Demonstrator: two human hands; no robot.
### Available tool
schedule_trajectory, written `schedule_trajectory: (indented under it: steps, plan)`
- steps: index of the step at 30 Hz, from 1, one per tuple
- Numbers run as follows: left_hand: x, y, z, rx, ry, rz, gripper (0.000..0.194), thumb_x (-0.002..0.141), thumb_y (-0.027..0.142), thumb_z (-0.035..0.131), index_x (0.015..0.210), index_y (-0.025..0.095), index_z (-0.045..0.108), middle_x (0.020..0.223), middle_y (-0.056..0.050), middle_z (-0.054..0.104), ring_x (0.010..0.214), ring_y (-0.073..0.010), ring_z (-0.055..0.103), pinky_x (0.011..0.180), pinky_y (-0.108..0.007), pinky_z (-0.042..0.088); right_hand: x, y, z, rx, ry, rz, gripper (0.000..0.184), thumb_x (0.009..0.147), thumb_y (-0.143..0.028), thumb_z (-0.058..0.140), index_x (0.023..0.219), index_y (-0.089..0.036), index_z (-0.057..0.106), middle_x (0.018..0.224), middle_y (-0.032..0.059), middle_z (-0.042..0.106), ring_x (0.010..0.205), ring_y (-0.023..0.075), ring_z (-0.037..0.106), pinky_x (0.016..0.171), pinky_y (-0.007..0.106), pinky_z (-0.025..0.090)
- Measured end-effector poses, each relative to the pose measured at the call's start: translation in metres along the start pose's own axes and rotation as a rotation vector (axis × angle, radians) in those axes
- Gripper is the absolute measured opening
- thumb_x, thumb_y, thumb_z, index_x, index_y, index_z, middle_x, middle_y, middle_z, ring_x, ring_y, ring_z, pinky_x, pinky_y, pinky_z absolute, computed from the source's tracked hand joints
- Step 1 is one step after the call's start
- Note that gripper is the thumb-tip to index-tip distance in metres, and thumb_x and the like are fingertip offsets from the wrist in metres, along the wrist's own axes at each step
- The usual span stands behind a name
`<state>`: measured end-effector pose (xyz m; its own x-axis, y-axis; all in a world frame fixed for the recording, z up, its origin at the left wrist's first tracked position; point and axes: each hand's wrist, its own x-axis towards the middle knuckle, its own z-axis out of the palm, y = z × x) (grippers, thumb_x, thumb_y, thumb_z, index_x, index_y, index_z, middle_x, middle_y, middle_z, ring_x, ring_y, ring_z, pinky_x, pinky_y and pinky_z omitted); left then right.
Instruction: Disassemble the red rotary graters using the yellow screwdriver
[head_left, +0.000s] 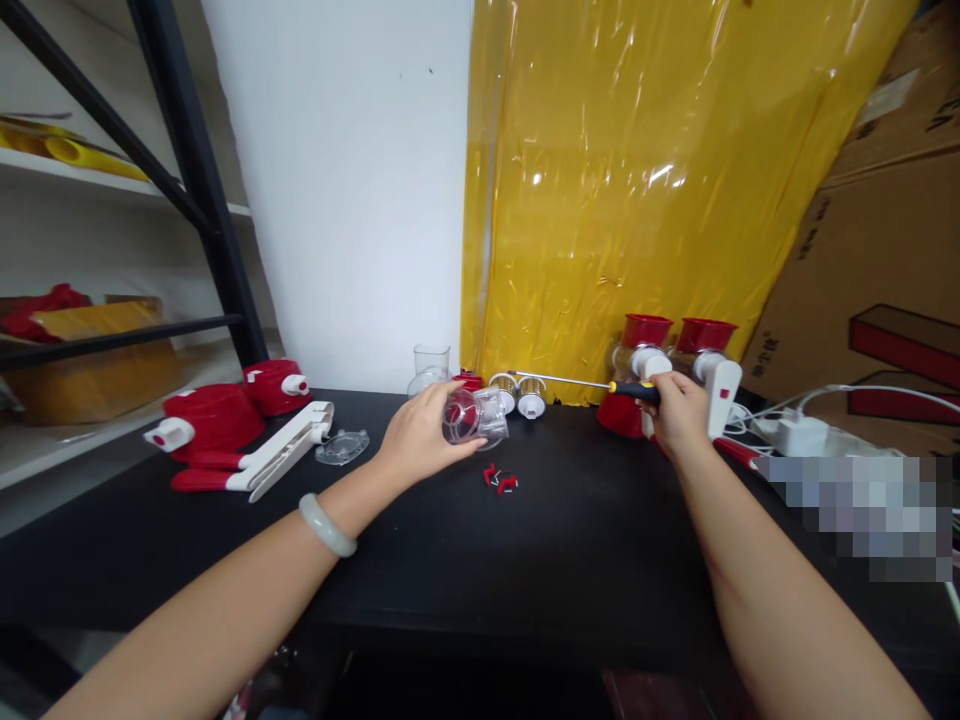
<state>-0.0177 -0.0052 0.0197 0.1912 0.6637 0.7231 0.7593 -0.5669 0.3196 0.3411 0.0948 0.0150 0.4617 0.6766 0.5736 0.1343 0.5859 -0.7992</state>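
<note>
My left hand (420, 430), with a pale bangle on its wrist, is closed around a clear plastic grater housing (493, 412) above the black table. My right hand (681, 412) grips a screwdriver (636, 391) by its black and yellow handle. Its long metal shaft points left, the tip ending near the housing and the grater drums; whether it touches anything cannot be made out. Below the housing lie small red parts (507, 486) with what look like screws. Two grater drums (532, 398) with white ends stand behind.
Red bases (214, 415), white crank handles with red grips (289, 452) and a clear plastic plate (343, 447) lie left. A clear hopper (431, 362) stands at the back. Two assembled rotary graters (706, 340) are behind my right hand, beside cables and a white plug (801, 436).
</note>
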Motion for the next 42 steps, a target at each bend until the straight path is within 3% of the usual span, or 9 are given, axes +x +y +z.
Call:
schedule_trajectory:
  steps: [10,17,28,34,38,42]
  plan:
    - [0.000,-0.001,0.001,-0.021,-0.023,0.014,0.073,0.064,0.042,0.077,0.129,0.022,0.050,0.122,-0.012,0.058,0.115,-0.0361,0.055,0.101,-0.053,0.040,-0.003,-0.007,0.002,0.046,0.069,0.059,0.011,0.061,-0.025,0.059,0.058,-0.018,0.050,0.051,-0.0074,0.042,0.046,0.0075,0.043,0.039,0.018,0.038]
    - [0.000,-0.002,0.000,0.139,-0.050,0.111,0.072,0.069,0.048,0.071,0.131,0.023,0.045,0.124,-0.011,0.059,0.112,-0.0322,0.059,0.095,-0.049,0.047,-0.004,-0.005,0.004,0.070,0.072,0.040,0.010,0.060,-0.023,0.060,0.057,-0.018,0.052,0.049,-0.0075,0.041,0.045,0.0078,0.041,0.038,0.019,0.035]
    - [0.000,-0.005,0.001,0.174,-0.069,0.176,0.074,0.070,0.052,0.070,0.131,0.021,0.044,0.126,-0.012,0.059,0.113,-0.0310,0.058,0.094,-0.047,0.049,-0.005,-0.003,0.004,0.071,0.016,0.022,0.012,0.062,-0.026,0.064,0.061,-0.019,0.055,0.053,-0.0058,0.046,0.048,0.0095,0.044,0.039,0.020,0.035]
    - [0.000,-0.005,0.001,0.171,-0.056,0.177,0.073,0.069,0.050,0.072,0.130,0.021,0.045,0.124,-0.012,0.060,0.109,-0.0308,0.061,0.092,-0.047,0.050,-0.005,-0.005,0.005,0.177,-0.063,-0.063,0.010,0.062,-0.023,0.064,0.065,-0.019,0.056,0.062,-0.0035,0.053,0.055,0.0104,0.049,0.046,0.021,0.038]
    - [-0.001,-0.006,0.001,0.169,-0.043,0.172,0.072,0.069,0.050,0.072,0.130,0.020,0.045,0.123,-0.012,0.060,0.110,-0.0305,0.061,0.092,-0.047,0.051,-0.005,-0.010,0.005,0.282,-0.163,-0.034,0.016,0.071,-0.035,0.061,0.067,-0.020,0.056,0.067,-0.0006,0.056,0.059,0.0130,0.055,0.049,0.024,0.042]
    - [0.000,-0.007,0.000,0.187,-0.036,0.190,0.071,0.070,0.049,0.072,0.129,0.019,0.045,0.125,-0.012,0.060,0.114,-0.0304,0.058,0.095,-0.047,0.049,-0.005,-0.011,-0.002,-0.062,-0.173,0.032,0.049,0.086,-0.061,0.040,0.070,-0.020,0.061,0.051,-0.0004,0.052,0.042,0.0137,0.046,0.041,0.027,0.034]
